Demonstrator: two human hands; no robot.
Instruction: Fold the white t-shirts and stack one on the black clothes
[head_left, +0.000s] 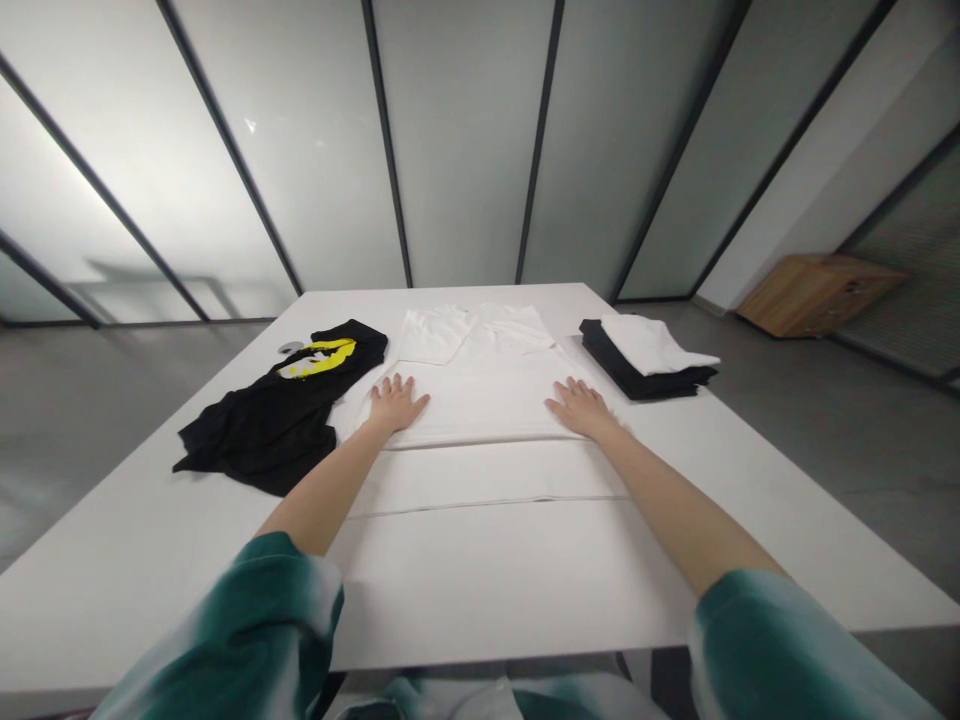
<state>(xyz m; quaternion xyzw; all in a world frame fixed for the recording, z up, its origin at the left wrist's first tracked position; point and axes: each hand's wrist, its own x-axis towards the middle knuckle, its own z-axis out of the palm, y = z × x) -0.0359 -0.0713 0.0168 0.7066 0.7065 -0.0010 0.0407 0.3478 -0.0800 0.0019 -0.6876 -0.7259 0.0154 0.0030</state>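
A white T-shirt (480, 395) lies spread in front of me, its sleeves laid inward at the far end and a folded-over edge across its lower part. On its left side my left hand (396, 402) rests flat, fingers spread. My right hand (581, 407) lies palm down on the right side of the shirt, its fingers apart too. Neither hand grips the cloth.
To the left is a rumpled black T-shirt (262, 425) with a yellow and white print. A small grey round object (290, 348) sits behind it. Folded black clothes (637, 380) with a folded white garment (656, 345) on top are at the right. The white table (480, 580) carries everything. A wooden cabinet (817, 292) stands beyond.
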